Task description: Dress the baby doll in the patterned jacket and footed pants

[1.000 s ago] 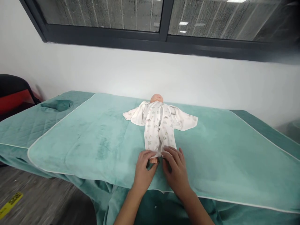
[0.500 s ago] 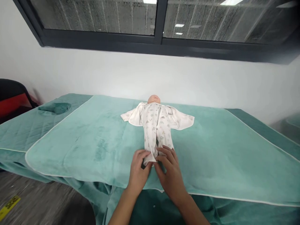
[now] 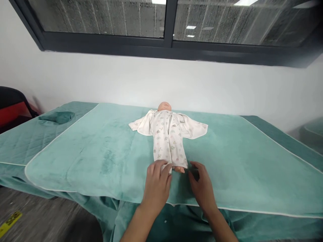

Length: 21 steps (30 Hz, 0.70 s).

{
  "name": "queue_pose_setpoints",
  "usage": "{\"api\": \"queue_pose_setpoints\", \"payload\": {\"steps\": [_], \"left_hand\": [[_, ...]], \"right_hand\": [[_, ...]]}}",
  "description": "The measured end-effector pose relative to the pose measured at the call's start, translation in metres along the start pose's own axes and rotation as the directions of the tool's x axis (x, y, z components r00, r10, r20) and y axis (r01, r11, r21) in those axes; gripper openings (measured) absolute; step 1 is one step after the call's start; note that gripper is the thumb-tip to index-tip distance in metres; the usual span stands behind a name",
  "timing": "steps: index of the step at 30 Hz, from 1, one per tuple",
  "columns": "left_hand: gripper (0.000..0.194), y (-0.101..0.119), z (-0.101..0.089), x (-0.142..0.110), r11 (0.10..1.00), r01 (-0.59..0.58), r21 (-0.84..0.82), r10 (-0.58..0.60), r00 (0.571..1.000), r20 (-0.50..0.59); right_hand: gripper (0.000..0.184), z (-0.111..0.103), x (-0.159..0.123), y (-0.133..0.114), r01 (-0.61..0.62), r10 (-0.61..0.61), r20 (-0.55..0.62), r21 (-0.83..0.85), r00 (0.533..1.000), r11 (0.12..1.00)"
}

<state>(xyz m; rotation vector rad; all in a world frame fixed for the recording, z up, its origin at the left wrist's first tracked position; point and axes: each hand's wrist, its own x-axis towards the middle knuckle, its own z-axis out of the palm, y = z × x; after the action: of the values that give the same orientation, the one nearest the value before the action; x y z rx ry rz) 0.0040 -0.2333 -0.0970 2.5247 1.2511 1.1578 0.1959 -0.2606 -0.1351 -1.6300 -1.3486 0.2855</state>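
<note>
A baby doll lies on its back, dressed in a white printed baby romper with its sleeves spread sideways. Its head is at the far end and its legs point towards me. My left hand is closed on the hem of the left leg of the romper, covering the foot there. Just right of the other leg, my right hand is open, thumb and fingers apart, holding nothing. A bare doll foot shows below that leg's hem.
A teal padded mat with white piping covers the bed under the doll. A face opening is at the bed's left end. Behind stand a white wall and a dark-framed window. A black and red chair is at far left.
My right hand has moved away to the right from between the legs, uncovering a doll foot. My left hand has shifted slightly right, over the left hem. The legs of the romper lie closer together.
</note>
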Motion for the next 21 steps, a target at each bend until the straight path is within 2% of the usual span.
{"api": "queue_pose_setpoints", "payload": {"steps": [2, 4, 11, 16, 21], "left_hand": [[0.040, 0.009, 0.001, 0.012, 0.998, -0.040, 0.050, 0.034, 0.994, 0.105], [0.043, 0.014, 0.005, 0.024, 0.994, -0.053, 0.091, 0.038, 0.986, 0.164], [0.030, 0.015, 0.016, 0.037, 0.988, -0.073, 0.139, 0.043, 0.977, 0.210], [0.020, 0.015, 0.011, 0.038, 0.994, -0.075, 0.082, 0.059, 0.981, 0.184], [0.023, 0.019, 0.014, 0.041, 0.989, -0.118, 0.092, 0.103, 0.983, 0.151]], "right_hand": [[0.026, 0.003, 0.006, 0.002, 0.032, -0.030, 0.052, -0.046, 0.998, 0.998], [0.023, 0.006, 0.010, 0.000, 0.074, -0.067, 0.091, -0.073, 0.994, 0.995], [0.019, 0.013, 0.014, 0.001, 0.082, -0.074, 0.084, -0.101, 0.994, 0.991], [0.022, 0.008, 0.008, 0.003, 0.002, -0.012, 0.111, 0.090, 0.994, 0.996], [0.026, -0.003, 0.002, 0.002, -0.080, 0.040, 0.135, 0.305, 0.990, 0.949]]}}
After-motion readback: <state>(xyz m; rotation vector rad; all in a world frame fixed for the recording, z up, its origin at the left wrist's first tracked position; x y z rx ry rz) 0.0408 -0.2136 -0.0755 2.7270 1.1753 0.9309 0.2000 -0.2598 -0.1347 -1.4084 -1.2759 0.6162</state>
